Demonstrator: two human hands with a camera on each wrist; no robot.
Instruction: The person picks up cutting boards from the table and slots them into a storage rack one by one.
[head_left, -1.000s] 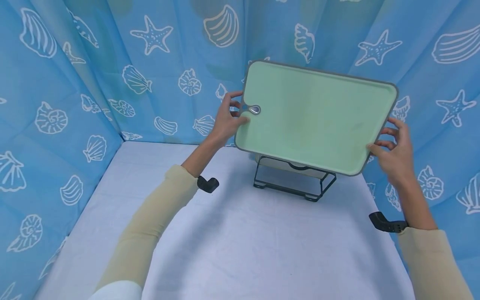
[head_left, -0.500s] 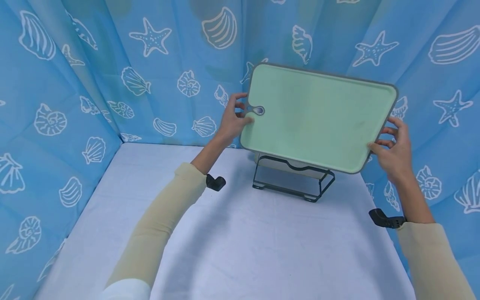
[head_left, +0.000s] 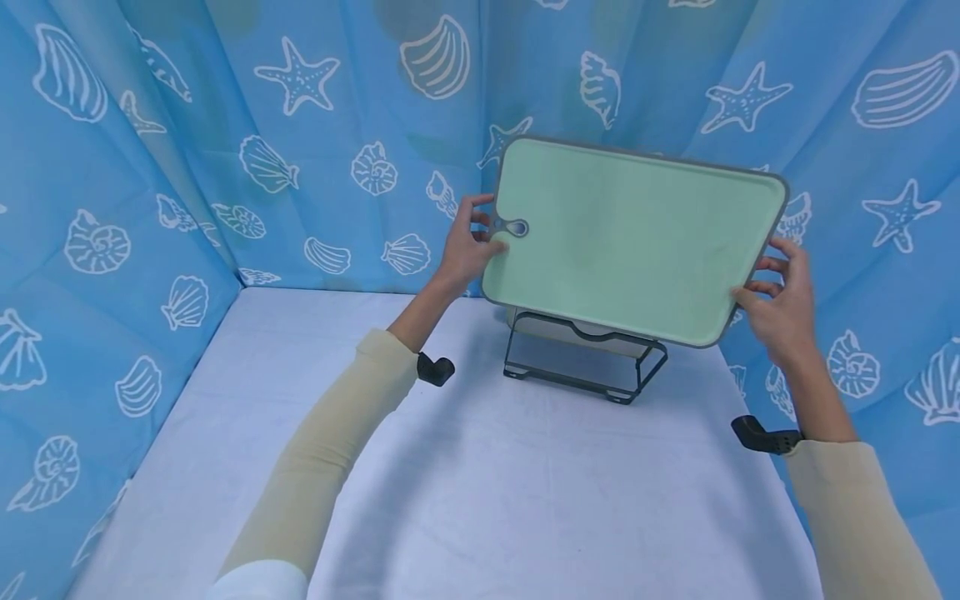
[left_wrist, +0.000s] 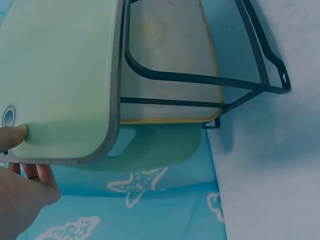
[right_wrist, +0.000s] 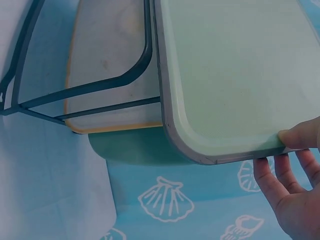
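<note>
A pale green cutting board [head_left: 637, 242] with a grey rim is held up at a slant between both hands. My left hand [head_left: 467, 248] grips its left edge beside the small teardrop inset, thumb in front and fingers behind. At the lower right edge, my right hand [head_left: 786, 304] pinches the board the same way. Just behind and below the board stands a dark metal rack [head_left: 570, 382]. In the left wrist view, the rack holds a whitish board [left_wrist: 170, 55] with a yellow-orange edge, and a darker green board [left_wrist: 165, 147] behind it.
A white cloth covers the table [head_left: 547, 483]. Blue curtains [head_left: 337, 167] with shell and starfish prints close off the back and both sides. The rack is near the table's back right, close to the curtain.
The board has come down slightly and its left end has shifted a little to the right. Both hands still hold it, the left having moved right with it. The rack stays put.
</note>
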